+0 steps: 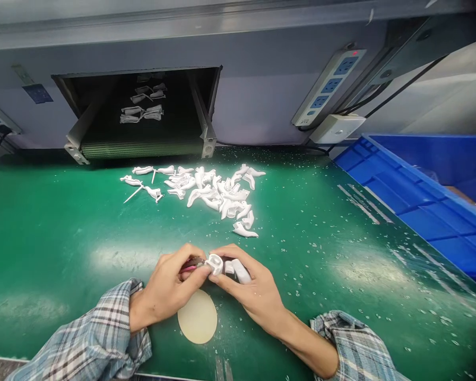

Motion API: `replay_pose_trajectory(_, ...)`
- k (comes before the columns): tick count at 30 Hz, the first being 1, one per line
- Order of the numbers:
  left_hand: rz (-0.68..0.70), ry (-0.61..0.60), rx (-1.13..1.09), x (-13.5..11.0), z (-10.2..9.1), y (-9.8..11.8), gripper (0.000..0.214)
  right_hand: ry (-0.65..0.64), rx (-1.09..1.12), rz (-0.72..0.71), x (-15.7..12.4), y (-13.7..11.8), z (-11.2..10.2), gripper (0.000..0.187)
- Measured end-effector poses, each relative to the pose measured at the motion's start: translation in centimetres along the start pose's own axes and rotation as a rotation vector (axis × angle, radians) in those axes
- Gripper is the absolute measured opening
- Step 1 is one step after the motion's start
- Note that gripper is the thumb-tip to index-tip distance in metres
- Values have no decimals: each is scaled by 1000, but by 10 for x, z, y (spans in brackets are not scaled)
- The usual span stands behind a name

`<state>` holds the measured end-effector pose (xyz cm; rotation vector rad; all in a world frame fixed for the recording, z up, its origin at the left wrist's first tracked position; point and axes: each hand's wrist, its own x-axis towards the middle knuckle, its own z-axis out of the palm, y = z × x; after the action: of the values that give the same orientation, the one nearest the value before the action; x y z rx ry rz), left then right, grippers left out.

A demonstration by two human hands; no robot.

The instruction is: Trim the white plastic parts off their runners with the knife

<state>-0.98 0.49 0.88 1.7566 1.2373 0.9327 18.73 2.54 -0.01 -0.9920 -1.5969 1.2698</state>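
White plastic piece (215,264) sits between both hands, over the table (83,227), nearer the wearer than the loose pile (233,194). Right hand (249,288) pinches it, with more white parts (241,271) tucked in the same grasp. Left hand (170,288) is closed round a pink-and-dark item (189,268), thumb at the piece. Step in hand, my read: trimming or cleaning up the part. Next move likely calls for a steady right pinch and small, controlled left-hand work. Hard to make out: pink-and-dark item, mostly buried in the left hand, can't confirm a tool; exact contact point, masked by fingers. Blue bin (428,211) cut off at right.
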Motion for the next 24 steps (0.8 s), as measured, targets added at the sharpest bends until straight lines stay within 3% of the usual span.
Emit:
replay_pose_trajectory(4,-64,42,-25,4,0,0,17,-72,189,280,3,-1,0,36)
replay_pose_trajectory(7,-36,19,83,6,-4,-1,14,-135,299,368,6,-1,-2,40)
replay_pose_trajectory(12,249,75,655,7,-15,-3,24,-159,317,404,10,0,-7,40)
replay_pose_trajectory(15,332,58,900,8,-20,-3,39,-185,295,395,11,0,-7,38)
replay_pose_trajectory(24,344,24,1084,11,-17,2,51,-173,215,393,12,-4,-7,34)
